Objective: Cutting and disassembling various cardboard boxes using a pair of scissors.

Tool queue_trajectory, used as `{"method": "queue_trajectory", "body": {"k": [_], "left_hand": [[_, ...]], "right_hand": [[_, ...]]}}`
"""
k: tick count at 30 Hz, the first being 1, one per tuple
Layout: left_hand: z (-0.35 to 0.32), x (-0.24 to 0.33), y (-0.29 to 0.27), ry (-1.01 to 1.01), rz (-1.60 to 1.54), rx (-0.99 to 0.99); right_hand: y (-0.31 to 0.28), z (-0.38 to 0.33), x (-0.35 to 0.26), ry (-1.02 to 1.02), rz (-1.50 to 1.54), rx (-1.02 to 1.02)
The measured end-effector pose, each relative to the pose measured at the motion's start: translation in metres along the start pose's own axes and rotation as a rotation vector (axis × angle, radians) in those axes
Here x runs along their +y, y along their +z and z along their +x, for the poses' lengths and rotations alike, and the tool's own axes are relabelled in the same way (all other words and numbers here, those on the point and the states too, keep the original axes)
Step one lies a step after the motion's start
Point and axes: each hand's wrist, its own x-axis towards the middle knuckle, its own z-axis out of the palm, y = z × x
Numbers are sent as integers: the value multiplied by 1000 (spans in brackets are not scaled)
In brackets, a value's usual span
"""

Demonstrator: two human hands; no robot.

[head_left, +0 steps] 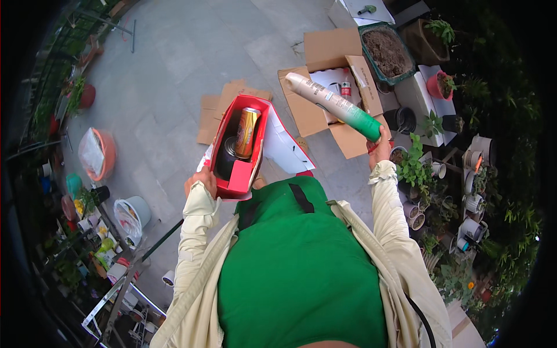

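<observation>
My left hand (201, 179) grips the lower edge of a red open box (239, 174) held in front of my chest. Inside the box lie a gold drink can (247, 131) and a dark round tin (227, 152). My right hand (380, 148) is raised at the right and holds a long spray can (333, 104) by its green end, the beige end pointing up and left over an open cardboard box (325, 87) on the floor. That box holds white items and a small red-capped bottle (346, 89).
Flattened cardboard (216, 109) lies on the grey paved floor. A planter of soil (387, 53) and many potted plants (415, 165) crowd the right side. Buckets (133, 211), a pink basin (103, 153) and a metal rack (122, 290) stand at the left.
</observation>
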Motion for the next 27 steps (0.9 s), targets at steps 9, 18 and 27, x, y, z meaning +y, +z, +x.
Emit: {"method": "queue_trajectory", "body": {"k": [9,18,27], "left_hand": [[6,32,-4,-34,-9,33],[3,42,-4,-68,-39,18],[0,43,-2,74,-2,48]], "right_hand": [[-14,128,83,-34,-350,439],[16,131,82,-175,-841,474],[140,-27,43,-720,-815,-728]]}}
